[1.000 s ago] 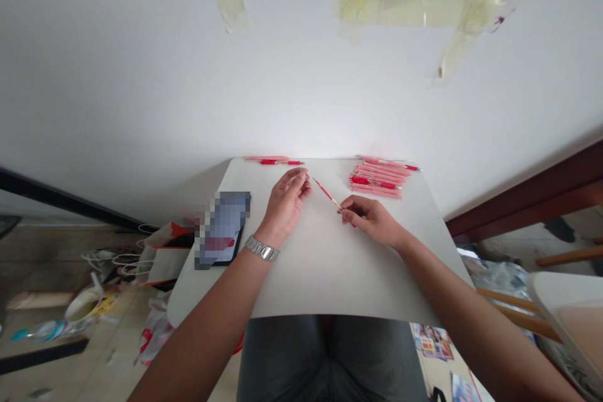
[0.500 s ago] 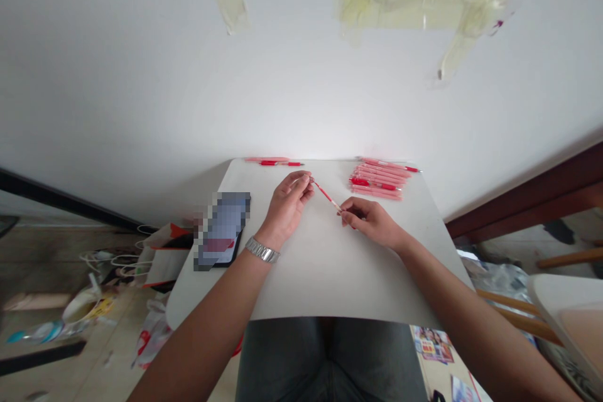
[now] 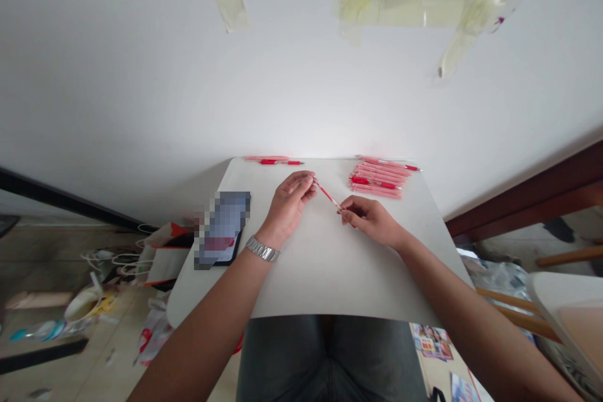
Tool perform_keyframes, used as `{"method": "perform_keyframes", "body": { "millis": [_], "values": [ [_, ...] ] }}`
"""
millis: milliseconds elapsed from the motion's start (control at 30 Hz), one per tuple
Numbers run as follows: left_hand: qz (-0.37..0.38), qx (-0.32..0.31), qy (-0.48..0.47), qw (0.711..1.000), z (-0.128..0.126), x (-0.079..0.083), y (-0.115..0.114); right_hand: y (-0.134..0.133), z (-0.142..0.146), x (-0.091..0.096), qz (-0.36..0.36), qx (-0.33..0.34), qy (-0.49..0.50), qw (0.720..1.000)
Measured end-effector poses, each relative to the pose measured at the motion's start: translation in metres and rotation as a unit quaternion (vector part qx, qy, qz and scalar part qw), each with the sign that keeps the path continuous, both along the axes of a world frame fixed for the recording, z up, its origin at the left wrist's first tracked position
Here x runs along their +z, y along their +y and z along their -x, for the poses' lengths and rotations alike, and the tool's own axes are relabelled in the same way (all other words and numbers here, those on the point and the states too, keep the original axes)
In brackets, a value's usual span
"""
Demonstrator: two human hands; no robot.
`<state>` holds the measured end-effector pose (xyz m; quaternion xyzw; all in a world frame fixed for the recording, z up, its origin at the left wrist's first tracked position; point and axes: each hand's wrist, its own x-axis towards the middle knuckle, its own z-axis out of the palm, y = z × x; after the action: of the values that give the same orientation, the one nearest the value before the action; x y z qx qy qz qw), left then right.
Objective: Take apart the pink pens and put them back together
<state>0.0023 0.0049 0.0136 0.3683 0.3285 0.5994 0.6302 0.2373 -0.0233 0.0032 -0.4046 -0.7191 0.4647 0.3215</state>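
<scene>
On the white table (image 3: 320, 276), well left of your left fingers, a phone (image 3: 230, 254) lies with its screen pixelated. Metal-band watch (image 3: 262, 249) on that wrist. Just beyond those fingers, slightly left, some red and pink pens (image 3: 268, 161) by the wall. Your left hand (image 3: 288, 202): thumb and forefinger pressed together at the upper tip of a slim red-and-white pen piece (image 3: 327, 193); exact grip too small to tell. Your right hand (image 3: 370, 220): fingers pinching its lower end. Beyond the right fingers, a pink pen pile (image 3: 379, 176).
</scene>
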Motion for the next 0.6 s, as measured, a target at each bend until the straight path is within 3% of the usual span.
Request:
{"method": "perform_keyframes", "body": {
  "millis": [600],
  "values": [
    [-0.005, -0.009, 0.046, 0.999, 0.0002, -0.0018, -0.001, -0.0022, 0.0005, 0.0034, 0.004, 0.0, 0.007, 1.0]
  ]
}}
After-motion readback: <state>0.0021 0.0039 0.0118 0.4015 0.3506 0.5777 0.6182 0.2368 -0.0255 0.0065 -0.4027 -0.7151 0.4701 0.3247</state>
